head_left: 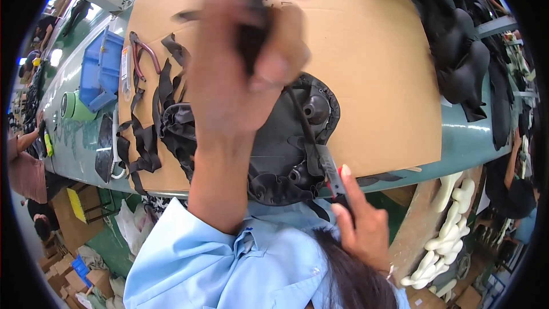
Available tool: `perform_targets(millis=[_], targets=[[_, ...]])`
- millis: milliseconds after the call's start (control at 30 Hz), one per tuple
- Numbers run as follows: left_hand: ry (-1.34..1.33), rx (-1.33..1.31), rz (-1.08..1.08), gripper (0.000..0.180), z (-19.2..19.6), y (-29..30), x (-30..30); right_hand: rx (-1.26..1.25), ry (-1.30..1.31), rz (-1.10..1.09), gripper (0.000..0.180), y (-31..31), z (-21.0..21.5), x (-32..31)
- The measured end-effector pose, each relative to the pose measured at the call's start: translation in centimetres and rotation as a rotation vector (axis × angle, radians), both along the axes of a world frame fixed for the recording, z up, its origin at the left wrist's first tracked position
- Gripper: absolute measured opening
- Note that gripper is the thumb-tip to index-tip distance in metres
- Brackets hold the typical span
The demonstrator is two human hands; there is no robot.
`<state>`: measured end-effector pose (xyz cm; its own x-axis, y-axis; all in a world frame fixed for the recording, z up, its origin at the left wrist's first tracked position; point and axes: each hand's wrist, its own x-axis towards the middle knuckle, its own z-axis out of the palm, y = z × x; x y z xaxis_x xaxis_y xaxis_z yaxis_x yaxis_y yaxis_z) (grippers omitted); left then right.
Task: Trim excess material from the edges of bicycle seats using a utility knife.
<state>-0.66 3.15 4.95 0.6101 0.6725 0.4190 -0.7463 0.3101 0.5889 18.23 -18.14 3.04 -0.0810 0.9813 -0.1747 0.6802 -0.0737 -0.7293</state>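
My right hand [369, 229] is closed on a utility knife [330, 171] with a wide metal blade and red and black parts. Its blade reaches the right edge of a black moulded rubber piece [274, 131], which has round raised fittings and wavy edges. Raised over that piece, my left hand [240, 57] is smeared by motion. Its fingers are curled round a black piece of material [253, 28], whose exact kind I cannot make out. My left hand and forearm hide part of the rubber piece.
A cardboard sheet [383, 91] covers much of the green table [469, 140]. Black cut strips [146, 143], red-handled pliers [137, 57] and a blue bin [100, 71] are at left. Black rubber parts [457, 40] are heaped at far right. Cream-coloured pieces [449, 240] are at lower right.
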Motion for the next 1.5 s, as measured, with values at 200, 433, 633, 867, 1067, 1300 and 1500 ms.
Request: perform_targets(millis=[200,433,633,867,1067,1300,1500], targets=[[1.574,1.391,0.678,0.02,-0.8,-5.4,-1.0,0.161,-0.274,0.11,0.052,4.1,1.2,2.1],[0.952,1.413,1.037,0.021,-5.9,-2.4,0.1,-0.356,0.332,-0.065,0.049,5.6,0.3,2.7],[0.945,0.939,1.361,0.025,-5.6,-1.9,0.5,-0.149,0.215,-0.167,0.051,-0.2,-0.4,0.5],[0.993,-0.024,1.149,0.042,-4.7,-1.4,-0.8,-0.108,0.158,-0.233,0.052,-0.6,0.4,-1.0],[1.406,-0.08,0.582,0.054,-2.9,-7.6,-4.6,0.089,-0.08,0.182,0.052,9.1,1.0,7.1],[0.894,0.11,0.348,0.049,-3.1,-3.6,-2.6,0.176,-0.371,0.527,0.058,8.7,2.0,4.2],[0.35,-0.296,0.706,0.034,0.2,0.3,-4.5,0.079,-0.504,0.275,0.061,2.3,3.8,1.0]])
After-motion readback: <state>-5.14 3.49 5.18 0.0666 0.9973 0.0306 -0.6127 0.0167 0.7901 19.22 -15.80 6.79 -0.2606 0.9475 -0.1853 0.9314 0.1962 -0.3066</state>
